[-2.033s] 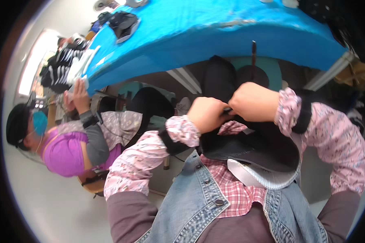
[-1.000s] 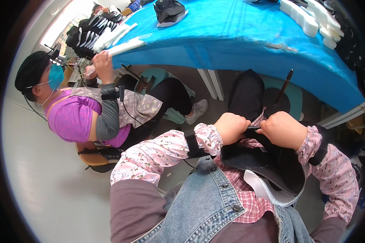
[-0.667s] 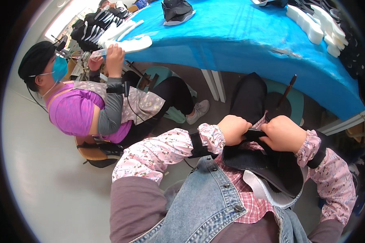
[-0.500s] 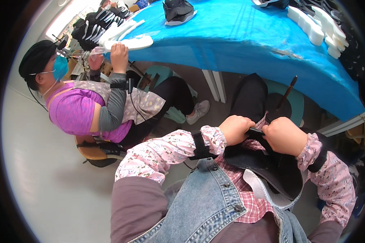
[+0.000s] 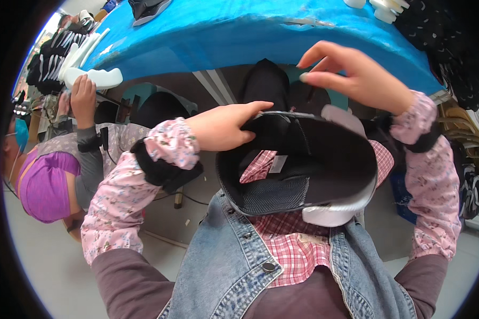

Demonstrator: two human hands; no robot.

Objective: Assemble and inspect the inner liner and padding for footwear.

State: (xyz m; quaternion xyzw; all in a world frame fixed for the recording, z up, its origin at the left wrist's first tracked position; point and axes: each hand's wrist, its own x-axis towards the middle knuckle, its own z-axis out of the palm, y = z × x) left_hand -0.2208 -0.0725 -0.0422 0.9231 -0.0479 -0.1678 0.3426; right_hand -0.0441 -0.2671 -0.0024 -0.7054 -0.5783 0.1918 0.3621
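A hollow black fabric piece, ribbed mesh inside its oval mouth, gapes open at 3 o'clock from the view's centre; 1 curved white panel hugs its outside at 5 o'clock.

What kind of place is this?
It looks like a workshop, maybe for making shoes. There's a heap of black-and-white pieces near the long blue table, and the left hand holds a black piece.
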